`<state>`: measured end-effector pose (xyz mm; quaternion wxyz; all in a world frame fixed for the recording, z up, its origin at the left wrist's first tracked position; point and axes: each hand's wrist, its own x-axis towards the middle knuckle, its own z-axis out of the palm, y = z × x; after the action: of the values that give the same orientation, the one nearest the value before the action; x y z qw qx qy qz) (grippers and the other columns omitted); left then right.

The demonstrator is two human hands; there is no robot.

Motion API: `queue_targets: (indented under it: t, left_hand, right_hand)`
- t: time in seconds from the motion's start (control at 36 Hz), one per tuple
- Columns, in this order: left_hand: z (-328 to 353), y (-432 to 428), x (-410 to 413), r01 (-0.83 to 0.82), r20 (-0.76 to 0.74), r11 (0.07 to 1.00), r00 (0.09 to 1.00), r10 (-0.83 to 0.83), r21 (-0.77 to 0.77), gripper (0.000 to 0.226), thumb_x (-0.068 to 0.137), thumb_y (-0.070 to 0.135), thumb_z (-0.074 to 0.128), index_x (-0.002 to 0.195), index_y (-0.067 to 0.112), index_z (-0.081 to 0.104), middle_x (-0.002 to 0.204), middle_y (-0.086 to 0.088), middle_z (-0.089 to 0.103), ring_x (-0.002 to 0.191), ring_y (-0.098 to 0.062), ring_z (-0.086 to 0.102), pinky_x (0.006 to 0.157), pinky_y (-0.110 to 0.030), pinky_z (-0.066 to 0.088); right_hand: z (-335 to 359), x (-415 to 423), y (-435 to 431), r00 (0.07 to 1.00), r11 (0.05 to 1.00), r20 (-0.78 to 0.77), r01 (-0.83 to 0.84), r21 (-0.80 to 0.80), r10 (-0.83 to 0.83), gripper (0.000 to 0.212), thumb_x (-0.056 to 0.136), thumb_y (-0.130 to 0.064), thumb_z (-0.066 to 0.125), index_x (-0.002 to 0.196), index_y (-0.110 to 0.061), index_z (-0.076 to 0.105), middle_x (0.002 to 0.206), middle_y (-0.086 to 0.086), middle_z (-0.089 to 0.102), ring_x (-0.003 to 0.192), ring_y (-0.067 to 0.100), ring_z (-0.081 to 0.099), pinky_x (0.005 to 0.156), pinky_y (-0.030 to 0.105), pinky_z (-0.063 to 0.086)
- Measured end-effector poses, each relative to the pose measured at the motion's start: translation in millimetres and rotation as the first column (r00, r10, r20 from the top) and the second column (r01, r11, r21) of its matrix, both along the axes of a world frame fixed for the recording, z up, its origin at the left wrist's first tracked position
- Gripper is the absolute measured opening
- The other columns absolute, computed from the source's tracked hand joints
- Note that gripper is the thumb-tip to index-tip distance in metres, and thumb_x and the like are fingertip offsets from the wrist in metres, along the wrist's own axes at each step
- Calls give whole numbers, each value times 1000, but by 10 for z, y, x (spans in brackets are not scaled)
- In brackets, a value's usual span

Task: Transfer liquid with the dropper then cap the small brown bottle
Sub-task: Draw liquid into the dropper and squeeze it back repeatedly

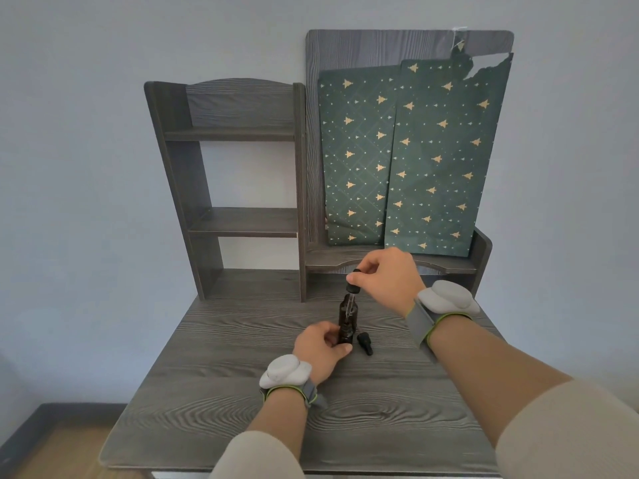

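We work at a grey wood-grain desk (242, 409), with a shelf unit (242, 221) on its back left corner and green wrapping paper (397, 160) propped along the back edge to the right. Our right hand (387, 274) hangs above the middle of the desk, toward the back edge. Its thumb and forefinger are closed on the rubber bulb of the dropper (352, 289) and the other fingers are curled in loosely. We judge this high, upright hold keeps the glass tube in line with the narrow neck below. Our left hand (320, 345) rests on the desk just in front, fingers wrapped around the lower half of the brown bottle (345, 331) and thumb across its front, most likely to stop it tipping while the tube goes in. The bottle stands upright, midway between the left and right edges. The tube seems to reach into its mouth, though dark glass hides the tip, and we cannot tell whether a second bottle stands directly behind. A black cap (365, 343) lies on its side just right of the bottle, near enough for the closing step.
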<state>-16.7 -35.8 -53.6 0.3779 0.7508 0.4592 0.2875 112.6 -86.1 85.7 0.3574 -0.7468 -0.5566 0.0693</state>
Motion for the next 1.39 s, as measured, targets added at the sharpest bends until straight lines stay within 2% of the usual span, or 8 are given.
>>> queue_targets:
  t: [0.08,0.39,0.61,0.86,1.03,1.31,1.39]
  left_hand:
    - [-2,4,-2,5,7,1000,1000,-5,-1,27,74,25,75,100,20,67,75,10,56,71,-9,51,72,-20,41]
    - [-14,10,-5,10,19,1000,1000,-10,-15,28,75,26,74,101,20,67,78,10,58,70,-6,50,70,-17,38]
    - [-18,15,-1,12,26,1000,1000,-11,-19,29,73,26,75,100,21,67,78,8,58,70,-6,50,71,-19,40]
    - [-10,7,-1,1,21,1000,1000,-1,-6,28,74,25,75,100,20,67,78,9,57,70,-6,50,66,-15,37]
    - [-7,4,-4,0,18,1000,1000,0,-12,28,74,26,75,101,20,67,80,8,58,71,-6,50,71,-18,38]
    - [15,-7,-17,8,3,1000,1000,-8,-10,30,75,27,74,104,20,67,84,6,59,74,-8,52,71,-17,38]
    - [10,-2,-17,7,-2,1000,1000,-7,-6,31,75,28,74,104,19,67,84,6,60,74,-8,52,71,-18,39]
  right_hand:
    - [1,-1,2,1000,1000,-1,0,-2,0,15,74,-34,75,73,-20,72,75,-1,70,79,18,65,76,33,55]
    - [25,-7,-5,1000,1000,2,-14,11,14,15,76,-33,75,74,-18,72,72,-1,67,76,17,63,72,29,52]
    - [28,-11,26,1000,1000,11,-14,13,14,15,74,-34,75,68,-22,69,71,-1,69,75,18,65,73,32,55]
    - [17,7,23,1000,1000,3,-11,16,11,15,73,-32,76,66,-22,68,69,1,68,73,19,63,69,27,50]
    - [14,8,28,1000,1000,1,-5,24,5,15,74,-31,76,69,-19,70,69,2,66,72,19,61,66,24,44]
    - [11,11,30,1000,999,18,-14,32,14,16,73,-32,76,68,-18,70,68,3,67,72,20,62,67,27,49]
    - [12,19,23,1000,999,17,-13,33,13,16,73,-32,76,68,-18,71,68,3,67,71,20,62,66,26,46]
